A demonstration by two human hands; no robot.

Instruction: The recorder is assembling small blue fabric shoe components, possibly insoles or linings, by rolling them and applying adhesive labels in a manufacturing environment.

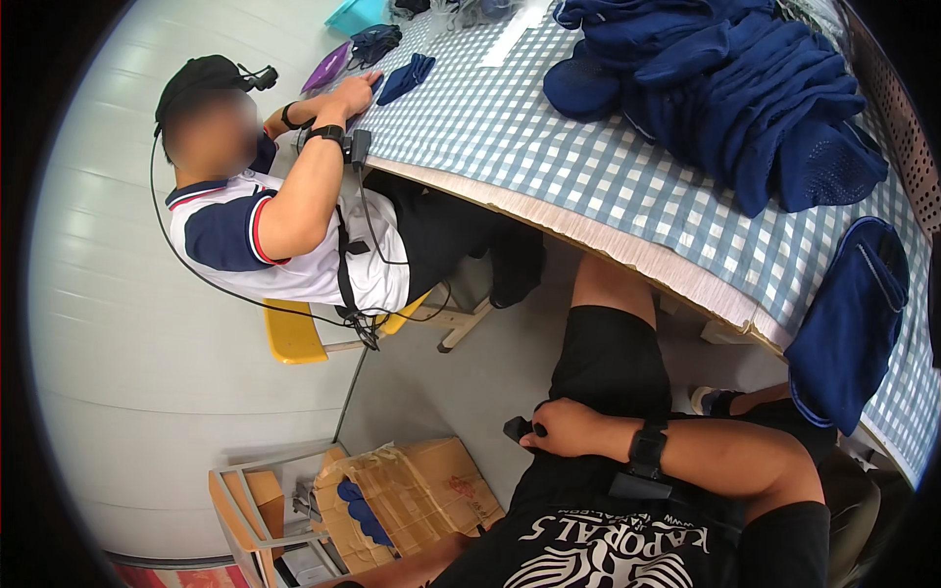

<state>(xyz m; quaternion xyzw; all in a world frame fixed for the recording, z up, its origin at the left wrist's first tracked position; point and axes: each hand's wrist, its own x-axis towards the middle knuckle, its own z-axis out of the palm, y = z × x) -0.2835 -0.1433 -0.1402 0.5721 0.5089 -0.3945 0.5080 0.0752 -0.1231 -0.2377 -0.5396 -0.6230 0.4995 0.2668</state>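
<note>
My right hand (573, 428) rests by my thigh, below the table edge. Its fingers are closed around a small black object (517, 428), whose end sticks out beside the knuckles; its kind I cannot make out. My left forearm (421, 565) shows only at the lower edge, and that hand is outside the picture. On the table nearest my right arm lies a single flat navy blue cloth piece (851, 323), partly over the table's edge. Farther back is a large pile of similar navy blue cloth pieces (725, 98), some with dotted, sole-like faces.
A blue-and-white checked cloth covers the table (608, 186). At the left a seated person (294, 216) handles a small dark blue cloth piece (406, 78). An open cardboard box (431, 490) with blue cloth stands near a metal-framed chair (240, 510). A perforated brown panel (897, 127) borders the right.
</note>
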